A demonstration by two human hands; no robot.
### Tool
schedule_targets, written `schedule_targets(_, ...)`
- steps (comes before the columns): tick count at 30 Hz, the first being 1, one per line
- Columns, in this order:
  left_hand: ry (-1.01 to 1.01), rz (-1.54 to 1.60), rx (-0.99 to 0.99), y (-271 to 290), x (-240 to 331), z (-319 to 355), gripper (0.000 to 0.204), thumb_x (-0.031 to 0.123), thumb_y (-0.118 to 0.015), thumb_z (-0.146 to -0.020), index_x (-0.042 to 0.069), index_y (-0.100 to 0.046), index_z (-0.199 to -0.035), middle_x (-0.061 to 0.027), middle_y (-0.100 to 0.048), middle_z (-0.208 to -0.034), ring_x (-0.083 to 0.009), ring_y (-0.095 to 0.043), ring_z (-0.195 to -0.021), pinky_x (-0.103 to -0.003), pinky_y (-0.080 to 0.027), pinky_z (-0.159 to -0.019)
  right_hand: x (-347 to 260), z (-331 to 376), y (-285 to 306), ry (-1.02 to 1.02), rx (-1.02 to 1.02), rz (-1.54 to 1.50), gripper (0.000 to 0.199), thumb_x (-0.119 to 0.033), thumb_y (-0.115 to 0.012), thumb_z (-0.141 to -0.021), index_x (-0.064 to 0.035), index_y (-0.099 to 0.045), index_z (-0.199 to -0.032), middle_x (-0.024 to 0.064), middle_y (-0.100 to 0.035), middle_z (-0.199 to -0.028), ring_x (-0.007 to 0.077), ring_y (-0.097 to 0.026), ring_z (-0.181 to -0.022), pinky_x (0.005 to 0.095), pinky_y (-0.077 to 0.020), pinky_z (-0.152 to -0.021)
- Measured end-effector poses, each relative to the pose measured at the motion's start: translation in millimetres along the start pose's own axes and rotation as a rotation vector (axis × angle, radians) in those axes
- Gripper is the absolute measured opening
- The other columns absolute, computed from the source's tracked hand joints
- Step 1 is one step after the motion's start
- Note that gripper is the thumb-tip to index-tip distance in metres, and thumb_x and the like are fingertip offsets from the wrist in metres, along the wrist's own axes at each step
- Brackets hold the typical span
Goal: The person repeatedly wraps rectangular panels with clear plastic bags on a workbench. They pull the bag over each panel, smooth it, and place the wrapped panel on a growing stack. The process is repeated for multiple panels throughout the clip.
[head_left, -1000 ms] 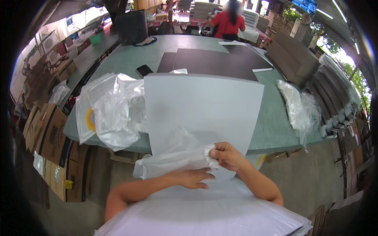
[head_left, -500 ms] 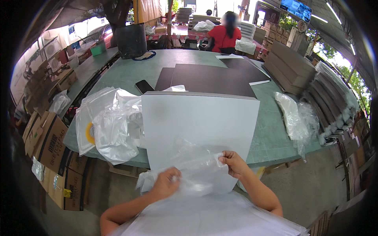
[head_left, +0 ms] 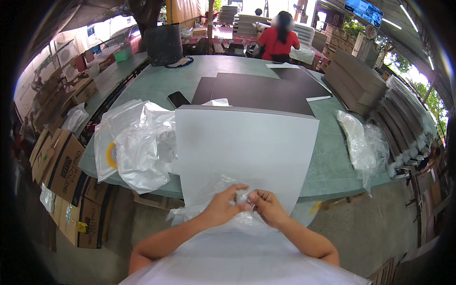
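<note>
A clear plastic bag (head_left: 222, 183) lies crumpled along the lower part of a large white board or stack of sheets (head_left: 247, 142), which leans down over the table's near edge. My right hand (head_left: 269, 209) is closed, pinching a bunched bit of the bag between thumb and fingers. Close beside it, my left hand (head_left: 221, 209) curls its thumb and forefinger around the same gathered plastic. More white or clear sheeting (head_left: 237, 261) spreads over the front of my body, below both forearms.
On the green table (head_left: 213, 66) are plastic bags (head_left: 147, 147), a tape roll (head_left: 110, 155), a phone (head_left: 178, 99), dark boards (head_left: 266, 92) and a black bin (head_left: 164, 45). Board stacks (head_left: 358, 78) stand right; cartons (head_left: 66, 166) stand left. A person in red (head_left: 279, 42) is at the back.
My hands have come together at the middle of the white board; before, they were apart with the plastic stretched between them. The view has shifted slightly, so the table appears further right.
</note>
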State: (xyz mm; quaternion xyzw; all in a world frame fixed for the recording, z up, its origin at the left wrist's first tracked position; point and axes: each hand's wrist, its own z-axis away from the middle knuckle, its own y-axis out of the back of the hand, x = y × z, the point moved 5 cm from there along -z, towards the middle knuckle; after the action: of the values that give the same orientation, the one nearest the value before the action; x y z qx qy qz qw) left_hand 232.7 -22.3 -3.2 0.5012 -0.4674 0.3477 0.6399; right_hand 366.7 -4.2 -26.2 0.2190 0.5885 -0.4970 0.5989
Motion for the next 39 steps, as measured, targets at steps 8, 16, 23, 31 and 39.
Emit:
schedule_targets(8,0.228,0.885,0.510,104.9,-229.3,104.4,0.019,0.004,-0.049,-0.075,-0.001,-0.055,-0.092,-0.0104,-0.058,-0.083,-0.0170,-0.057,-0.076,-0.029,-0.048,-0.064,-27.8,26.6,112.7,0.215,0.124,-0.787,0.013,-0.018,-0.050,-0.083,-0.0059,-0.051,-0.077,0.0010,-0.051,-0.068,0.0088,-0.049,-0.060,0.0202,-0.0420,-0.056)
schedule_targets(16,0.186,1.019,1.159,257.7,-342.5,289.2,0.027,0.016,-0.049,-0.078,-0.001,-0.050,-0.099,-0.0135,-0.055,-0.093,-0.0251,-0.056,-0.081,-0.036,-0.047,-0.071,-34.0,60.6,184.9,0.267,0.563,-0.849,0.011,-0.014,-0.046,-0.084,-0.0055,-0.051,-0.079,0.0014,-0.049,-0.066,0.0092,-0.049,-0.060,0.0224,-0.0430,-0.055)
schedule_targets(23,-0.044,0.011,0.876,188.9,-38.5,96.0,0.021,-0.001,-0.047,-0.070,0.000,-0.048,-0.091,-0.0096,-0.055,-0.087,-0.0174,-0.054,-0.081,-0.028,-0.044,-0.073,-53.0,45.0,42.1,-0.074,0.008,-0.190,0.014,-0.012,-0.059,-0.075,-0.0021,-0.051,-0.080,0.0095,-0.058,-0.076,0.0180,-0.058,-0.068,0.0285,-0.0487,-0.059)
schedule_targets(31,0.168,-0.004,-0.639,-58.2,31.0,43.0,0.027,0.020,-0.063,-0.072,0.001,-0.052,-0.087,-0.0038,-0.052,-0.075,-0.0120,-0.047,-0.065,-0.028,-0.040,-0.057,-98.7,65.9,3.9,0.496,-0.168,0.072,0.013,-0.004,-0.055,-0.077,-0.0001,-0.051,-0.089,0.0159,-0.056,-0.095,0.0240,-0.058,-0.084,0.0304,-0.0514,-0.066)
schedule_targets(39,-0.059,0.332,-0.312,3.4,53.9,29.1,0.020,0.020,-0.057,-0.078,0.001,-0.056,-0.085,-0.0033,-0.056,-0.077,-0.0102,-0.048,-0.067,-0.023,-0.039,-0.059,-57.0,46.7,0.0,0.086,-0.527,0.541,0.035,-0.022,-0.059,-0.075,-0.0043,-0.048,-0.103,0.0129,-0.053,-0.099,0.0244,-0.055,-0.088,0.0341,-0.0482,-0.070)
